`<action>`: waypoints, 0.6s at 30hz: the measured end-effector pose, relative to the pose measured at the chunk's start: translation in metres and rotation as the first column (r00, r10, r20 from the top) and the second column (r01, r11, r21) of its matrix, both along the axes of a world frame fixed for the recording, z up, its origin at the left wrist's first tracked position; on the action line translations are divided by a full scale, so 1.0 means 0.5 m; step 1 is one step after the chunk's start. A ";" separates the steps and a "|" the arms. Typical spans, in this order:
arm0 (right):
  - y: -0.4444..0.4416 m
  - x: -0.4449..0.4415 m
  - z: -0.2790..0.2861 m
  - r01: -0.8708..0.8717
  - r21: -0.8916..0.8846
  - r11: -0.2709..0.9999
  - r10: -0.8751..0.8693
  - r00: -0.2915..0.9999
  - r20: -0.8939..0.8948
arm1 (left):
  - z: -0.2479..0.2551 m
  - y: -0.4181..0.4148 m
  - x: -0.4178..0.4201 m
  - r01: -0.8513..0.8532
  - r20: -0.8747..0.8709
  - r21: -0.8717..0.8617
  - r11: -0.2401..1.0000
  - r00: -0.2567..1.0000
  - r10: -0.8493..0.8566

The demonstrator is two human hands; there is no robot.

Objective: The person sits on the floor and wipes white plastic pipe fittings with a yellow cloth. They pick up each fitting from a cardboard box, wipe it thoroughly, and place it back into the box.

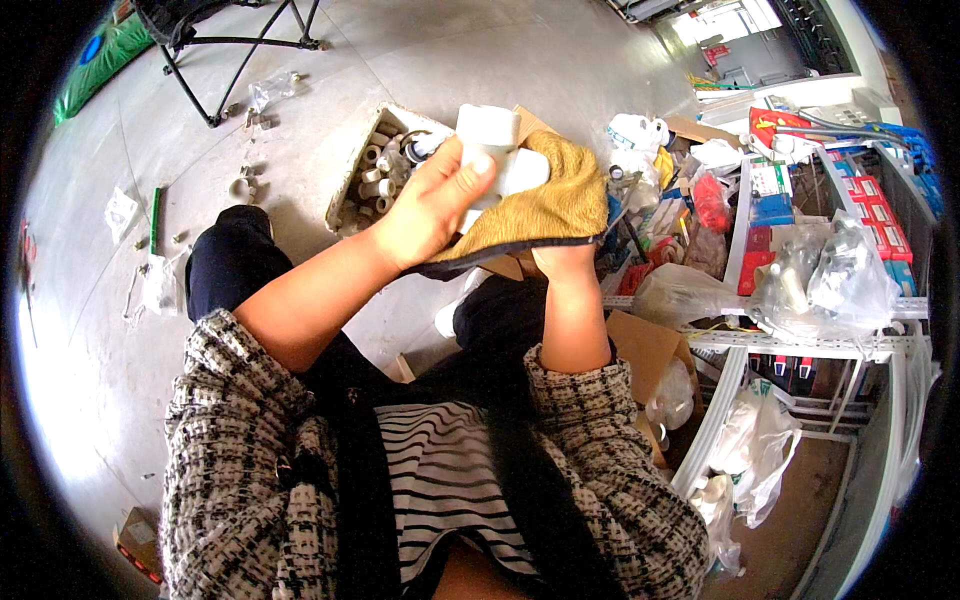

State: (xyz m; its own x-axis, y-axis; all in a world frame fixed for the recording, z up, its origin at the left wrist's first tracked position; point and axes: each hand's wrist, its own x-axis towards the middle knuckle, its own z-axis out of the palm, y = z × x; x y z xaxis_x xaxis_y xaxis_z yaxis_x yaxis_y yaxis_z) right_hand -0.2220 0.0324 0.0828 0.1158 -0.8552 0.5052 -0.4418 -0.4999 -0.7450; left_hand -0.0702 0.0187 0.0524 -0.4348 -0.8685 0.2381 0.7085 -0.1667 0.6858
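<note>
My left hand point(427, 202) grips a white plastic pipe fitting point(489, 127), apparently a tee, with the thumb lying along its body. A mustard-yellow cloth point(551, 199) with a dark edge drapes over my right hand point(564, 261) and presses against the fitting's right side. Most of my right fingers are hidden beneath the cloth. Just beyond my left hand stands a worn white foam box point(335, 196) holding several pipe fittings point(375, 187).
A metal shelving rack point(817, 341) at the right carries plastic bags point(847, 262) and red boxes point(874, 214). An open cardboard box point(645, 352) sits near my right arm. Loose fittings point(241, 190) lie on the concrete floor at left, below a folding chair's black legs point(225, 75).
</note>
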 end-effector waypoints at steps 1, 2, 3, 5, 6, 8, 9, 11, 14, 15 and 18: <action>0.004 0.003 -0.003 -0.085 0.118 0.989 0.054 0.968 0.244 | 0.004 0.000 0.004 0.038 -0.025 0.026 0.999 0.999 -0.038; 0.006 0.002 0.008 -0.013 0.061 0.998 0.014 1.000 -0.005 | 0.007 0.003 0.004 0.078 -0.035 0.047 0.996 0.996 -0.076; 0.008 0.003 0.018 0.043 -0.027 0.999 -0.049 0.970 -0.238 | 0.011 0.006 0.005 0.052 -0.017 0.040 0.998 0.999 -0.052; 0.005 0.003 0.016 0.045 -0.111 0.993 -0.079 0.944 -0.320 | 0.016 0.011 0.002 0.003 0.020 0.024 1.000 1.000 -0.003; 0.004 0.003 0.015 0.054 -0.154 0.987 -0.104 0.935 -0.340 | 0.008 0.009 -0.001 -0.099 0.123 -0.091 0.991 0.986 0.110; 0.002 0.007 0.004 0.104 -0.239 0.965 -0.173 0.941 -0.292 | -0.019 -0.001 -0.007 -0.253 0.280 -0.342 0.905 0.892 0.355; 0.002 0.009 0.000 0.132 -0.282 0.950 -0.210 0.940 -0.269 | -0.020 -0.005 -0.005 -0.274 0.333 -0.466 0.841 0.827 0.453; 0.007 0.015 -0.004 0.214 0.070 0.974 -0.222 0.964 0.143 | -0.019 -0.010 0.000 -0.260 0.380 -0.692 0.674 0.662 0.645; -0.004 0.026 0.010 0.116 0.543 0.832 -0.495 0.597 0.631 | -0.018 -0.009 0.000 -0.279 0.335 -0.643 0.713 0.735 0.589; -0.006 0.016 0.001 -0.033 0.508 0.861 -0.419 0.520 0.744 | -0.016 -0.009 -0.002 -0.281 0.302 -0.620 0.732 0.776 0.554; -0.016 0.006 -0.025 -0.283 0.454 0.845 -0.297 0.457 0.838 | -0.011 0.003 -0.006 -0.258 0.257 -0.459 0.850 0.878 0.405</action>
